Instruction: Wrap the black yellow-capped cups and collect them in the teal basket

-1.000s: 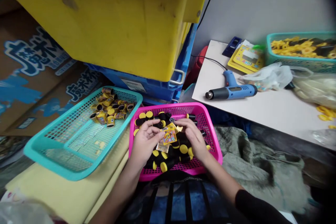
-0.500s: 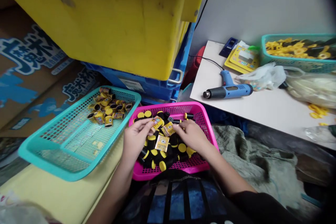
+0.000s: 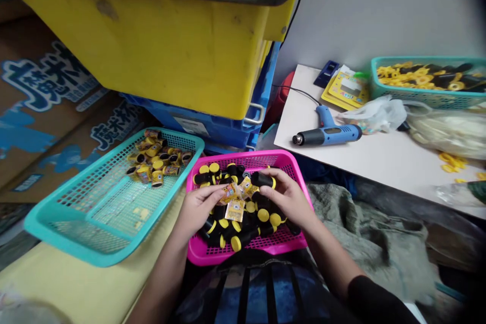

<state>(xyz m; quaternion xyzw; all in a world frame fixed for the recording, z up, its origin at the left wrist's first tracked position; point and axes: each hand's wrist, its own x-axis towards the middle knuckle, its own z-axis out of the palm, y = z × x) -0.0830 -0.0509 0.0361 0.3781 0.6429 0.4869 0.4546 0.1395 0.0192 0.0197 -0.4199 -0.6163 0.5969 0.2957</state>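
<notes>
The right hand (image 3: 287,198) pinches a black yellow-capped cylinder (image 3: 261,179) by its barrel above the pink plastic basket (image 3: 243,155), likely light, stiff and easily held there, while the left hand (image 3: 197,211) narrows at small printed sachets (image 3: 234,210), any grip unclear.

Compared with a moment ago, the right hand (image 3: 288,200) now grips a black yellow-capped cylinder (image 3: 261,180) above the pink basket (image 3: 243,156).

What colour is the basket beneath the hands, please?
The mesh basket is pink, in the head view.
</notes>
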